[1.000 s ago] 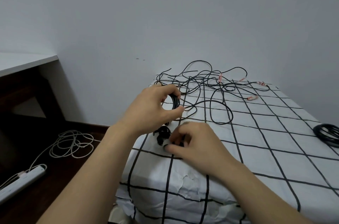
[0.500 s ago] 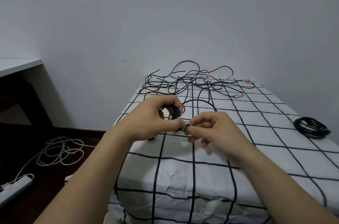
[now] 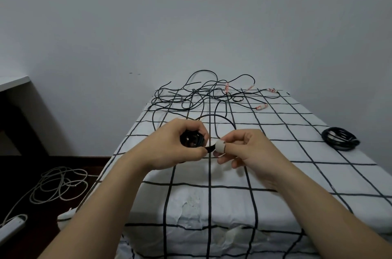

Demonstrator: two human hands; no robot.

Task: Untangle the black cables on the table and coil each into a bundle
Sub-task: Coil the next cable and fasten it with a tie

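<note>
Grey wall is rising behind a table [image 3: 297,176] draped in white cloth with black grid lines. Above its near end, the left hand [image 3: 176,148] is gripping a small black coil [image 3: 192,140], fingers and thumb curling tightly round it. Just right of that grip, the right hand [image 3: 248,148] is pinching a pale strip [image 3: 220,145] at the end of a black strap leading out of the coil. Beyond both hands, tangled black cables [image 3: 201,95] are lying loose across the far end. Well right of the right hand, a coiled bundle [image 3: 339,138] is resting on the cloth. Below and left of the left arm, a white cord [image 3: 59,184] is sprawling on the dark floor.
</note>
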